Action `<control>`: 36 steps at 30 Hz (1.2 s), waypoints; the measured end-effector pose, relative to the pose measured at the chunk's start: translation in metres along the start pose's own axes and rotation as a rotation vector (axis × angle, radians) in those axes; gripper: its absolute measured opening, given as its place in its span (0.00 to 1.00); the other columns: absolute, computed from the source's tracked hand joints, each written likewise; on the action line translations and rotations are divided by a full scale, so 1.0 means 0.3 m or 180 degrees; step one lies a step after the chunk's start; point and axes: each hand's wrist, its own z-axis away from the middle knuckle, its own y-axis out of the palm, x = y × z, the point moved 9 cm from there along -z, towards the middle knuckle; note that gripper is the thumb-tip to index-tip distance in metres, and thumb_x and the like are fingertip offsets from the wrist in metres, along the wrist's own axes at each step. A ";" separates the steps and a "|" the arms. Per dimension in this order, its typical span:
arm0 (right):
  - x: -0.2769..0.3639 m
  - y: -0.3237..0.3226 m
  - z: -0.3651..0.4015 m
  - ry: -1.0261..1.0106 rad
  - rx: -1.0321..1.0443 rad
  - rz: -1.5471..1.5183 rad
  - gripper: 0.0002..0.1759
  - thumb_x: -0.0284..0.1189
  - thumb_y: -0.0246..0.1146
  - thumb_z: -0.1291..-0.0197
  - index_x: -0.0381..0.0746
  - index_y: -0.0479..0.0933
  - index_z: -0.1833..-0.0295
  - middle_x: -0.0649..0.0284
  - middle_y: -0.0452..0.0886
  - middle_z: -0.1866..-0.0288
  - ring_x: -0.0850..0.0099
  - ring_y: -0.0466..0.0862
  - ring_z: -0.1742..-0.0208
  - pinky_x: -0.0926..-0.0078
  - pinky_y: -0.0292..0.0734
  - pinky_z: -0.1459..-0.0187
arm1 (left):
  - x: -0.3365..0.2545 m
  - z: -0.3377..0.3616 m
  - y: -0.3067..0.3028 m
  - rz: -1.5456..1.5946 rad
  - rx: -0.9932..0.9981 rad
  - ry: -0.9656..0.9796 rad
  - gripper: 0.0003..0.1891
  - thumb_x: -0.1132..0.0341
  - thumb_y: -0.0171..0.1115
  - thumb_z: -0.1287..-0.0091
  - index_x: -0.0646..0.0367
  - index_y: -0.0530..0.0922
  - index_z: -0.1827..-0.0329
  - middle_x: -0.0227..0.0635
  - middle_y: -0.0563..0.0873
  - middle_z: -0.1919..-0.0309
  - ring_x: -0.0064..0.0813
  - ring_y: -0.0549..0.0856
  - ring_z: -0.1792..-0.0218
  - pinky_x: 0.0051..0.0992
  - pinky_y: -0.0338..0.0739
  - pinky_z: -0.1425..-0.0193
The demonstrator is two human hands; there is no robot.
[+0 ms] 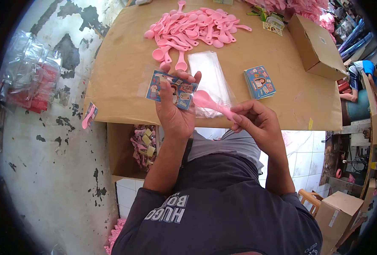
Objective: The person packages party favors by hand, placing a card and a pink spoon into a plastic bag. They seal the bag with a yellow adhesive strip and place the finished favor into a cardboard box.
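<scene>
My left hand (174, 100) holds a blue printed card (183, 97), with clear plastic around its edges, between thumb and fingers. In my right hand (258, 123) the handle of a pink spoon (211, 103) is pinched; its bowl points left and meets the card's right edge. Beneath and beyond the spoon lies a stack of clear plastic bags (207, 72). To the right on the table rests a stack of blue cards (260, 82). A big pile of pink spoons (192, 27) lies at the far side.
The brown-covered table (124, 85) has a cardboard box (316, 46) at its right. Below its near left edge, an open box (131, 148) contains packed pink items. A packed spoon (88, 116) lies beyond the left edge. Another person (362, 76) is at the far right.
</scene>
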 end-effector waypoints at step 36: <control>-0.045 -0.053 0.102 -0.0465 -0.0393 -0.0365 0.08 0.23 0.66 0.26 0.30 0.80 0.47 0.61 0.87 0.59 0.78 0.87 0.61 0.79 0.84 0.57 | 0.092 0.143 -0.004 0.0254 -0.0297 -0.0524 0.22 0.56 0.58 0.17 0.54 0.69 0.27 0.35 0.84 0.51 0.29 0.85 0.49 0.46 0.72 0.20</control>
